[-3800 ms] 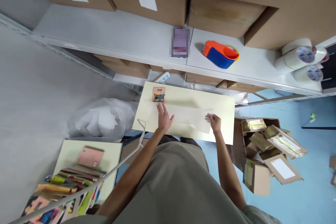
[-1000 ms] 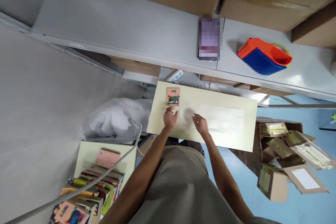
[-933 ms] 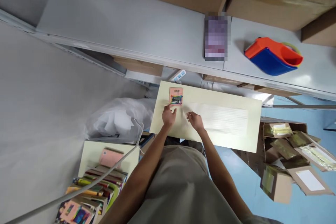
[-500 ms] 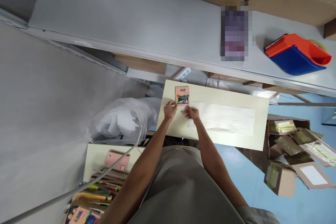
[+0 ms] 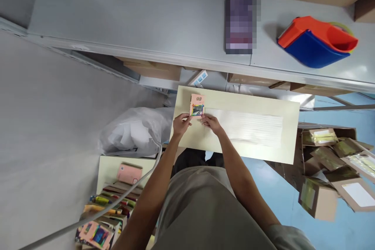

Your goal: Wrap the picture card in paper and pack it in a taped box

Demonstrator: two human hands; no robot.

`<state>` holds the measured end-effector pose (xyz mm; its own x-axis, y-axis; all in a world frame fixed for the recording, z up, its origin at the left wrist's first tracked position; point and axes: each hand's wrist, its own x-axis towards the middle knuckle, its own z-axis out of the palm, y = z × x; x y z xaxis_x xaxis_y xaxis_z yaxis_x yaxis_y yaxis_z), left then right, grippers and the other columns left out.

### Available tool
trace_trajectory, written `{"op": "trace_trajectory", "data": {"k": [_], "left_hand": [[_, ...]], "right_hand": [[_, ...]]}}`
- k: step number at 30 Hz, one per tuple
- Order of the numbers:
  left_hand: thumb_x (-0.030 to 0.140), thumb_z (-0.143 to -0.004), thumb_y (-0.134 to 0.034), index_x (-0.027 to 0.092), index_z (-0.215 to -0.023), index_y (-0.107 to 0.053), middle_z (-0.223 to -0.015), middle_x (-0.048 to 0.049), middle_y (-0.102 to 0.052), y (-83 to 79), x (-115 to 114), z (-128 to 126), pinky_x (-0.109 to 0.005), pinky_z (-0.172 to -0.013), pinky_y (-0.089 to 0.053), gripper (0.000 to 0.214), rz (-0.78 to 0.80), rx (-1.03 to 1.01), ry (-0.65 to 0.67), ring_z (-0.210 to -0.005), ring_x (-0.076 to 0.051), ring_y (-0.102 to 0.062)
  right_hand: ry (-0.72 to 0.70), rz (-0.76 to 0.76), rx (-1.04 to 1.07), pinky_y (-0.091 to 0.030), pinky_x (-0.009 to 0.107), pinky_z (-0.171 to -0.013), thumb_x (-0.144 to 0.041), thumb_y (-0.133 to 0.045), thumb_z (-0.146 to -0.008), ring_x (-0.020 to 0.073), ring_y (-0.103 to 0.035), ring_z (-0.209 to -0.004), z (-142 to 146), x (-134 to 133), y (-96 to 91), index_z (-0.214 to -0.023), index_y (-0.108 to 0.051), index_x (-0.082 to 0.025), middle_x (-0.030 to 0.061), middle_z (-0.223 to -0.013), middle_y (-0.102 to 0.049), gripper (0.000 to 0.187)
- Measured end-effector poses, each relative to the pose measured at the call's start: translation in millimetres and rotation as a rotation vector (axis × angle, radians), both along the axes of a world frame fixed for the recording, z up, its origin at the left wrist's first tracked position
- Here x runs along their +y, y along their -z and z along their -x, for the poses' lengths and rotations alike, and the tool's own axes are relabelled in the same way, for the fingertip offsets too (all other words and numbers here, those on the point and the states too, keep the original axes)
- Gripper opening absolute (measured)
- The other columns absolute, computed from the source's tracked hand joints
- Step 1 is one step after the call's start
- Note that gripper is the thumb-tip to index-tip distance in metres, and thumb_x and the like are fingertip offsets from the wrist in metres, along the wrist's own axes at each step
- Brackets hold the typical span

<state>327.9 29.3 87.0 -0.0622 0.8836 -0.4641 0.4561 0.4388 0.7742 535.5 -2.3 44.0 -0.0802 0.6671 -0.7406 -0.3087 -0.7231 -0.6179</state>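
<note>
A small pink book (image 5: 197, 100) with a rainbow-framed picture on its cover is at the left end of a cream table (image 5: 252, 103). My left hand (image 5: 181, 125) pinches its lower left corner between closed fingers. At the lower right corner, the fingertips of my right hand (image 5: 212, 122) grip the edge. Whether the book rests on the tabletop or is slightly lifted, I cannot tell. Just right of it, a long white ribbed sheet (image 5: 249, 127) lies flat on the table, partly under my right hand.
A grey shelf (image 5: 131, 19) with a red-and-blue holder (image 5: 316, 45) runs behind the table. On the left are a clear plastic bag (image 5: 134, 129) and a grey tube. Several books (image 5: 99, 234) are stacked lower left. Taped cardboard boxes (image 5: 318, 199) stand at right.
The camera view has shifted, moving the shelf items up and left in the picture. My left hand sits farther out from the book, still at its corner. The book appears slightly more tilted.
</note>
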Motion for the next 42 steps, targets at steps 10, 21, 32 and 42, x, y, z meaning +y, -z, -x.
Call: {"op": "trace_trajectory", "data": {"k": [10, 21, 32, 42], "left_hand": [[0.046, -0.09, -0.076, 0.02, -0.097, -0.074, -0.104, -0.0067, -0.082, -14.7, -92.1, -135.1, -0.031, -0.077, -0.064, 0.027, 0.066, -0.064, 0.161, -0.078, -0.019, -0.079], [0.027, -0.088, -0.082, 0.025, -0.09, -0.082, -0.102, -0.0046, -0.085, 24.4, -130.8, -301.0, -0.033, -0.096, -0.061, 0.003, 0.117, 0.13, 0.55, -0.102, -0.025, -0.08], [0.028, -0.084, -0.081, 0.024, -0.088, -0.085, -0.097, -0.0052, -0.085, 55.8, -130.2, -307.1, -0.033, -0.094, -0.062, 0.007, 0.249, 0.201, 0.522, -0.099, -0.025, -0.081], [0.028, -0.084, -0.077, 0.021, -0.089, -0.084, -0.098, -0.0057, -0.085, 61.7, -129.6, -304.1, -0.032, -0.09, -0.061, 0.011, 0.228, 0.165, 0.546, -0.097, -0.025, -0.08]], "right_hand": [[-0.037, -0.16, -0.15, -0.055, 0.027, -0.056, -0.075, -0.087, -0.071, 0.0144, -0.065, -0.056, -164.4, -108.0, -18.5, -0.097, -0.077, -0.021, -0.0001, -0.073, -0.072, 0.061], [-0.072, -0.141, -0.621, -0.061, 0.033, -0.081, -0.056, -0.066, -0.095, 0.0235, -0.077, -0.082, -313.1, -199.5, -8.6, -0.089, -0.073, -0.023, 0.0058, -0.085, -0.08, 0.034], [-0.11, -0.089, -0.801, -0.056, 0.031, -0.082, -0.037, -0.063, -0.1, 0.0258, -0.078, -0.092, -305.8, -209.0, 7.7, -0.098, -0.076, -0.024, 0.0071, -0.098, -0.084, 0.018], [-0.038, -0.121, -0.794, -0.057, 0.033, -0.084, -0.04, -0.066, -0.097, 0.0253, -0.078, -0.089, -301.8, -212.0, 6.0, -0.094, -0.074, -0.024, 0.0067, -0.095, -0.084, 0.018]]}}
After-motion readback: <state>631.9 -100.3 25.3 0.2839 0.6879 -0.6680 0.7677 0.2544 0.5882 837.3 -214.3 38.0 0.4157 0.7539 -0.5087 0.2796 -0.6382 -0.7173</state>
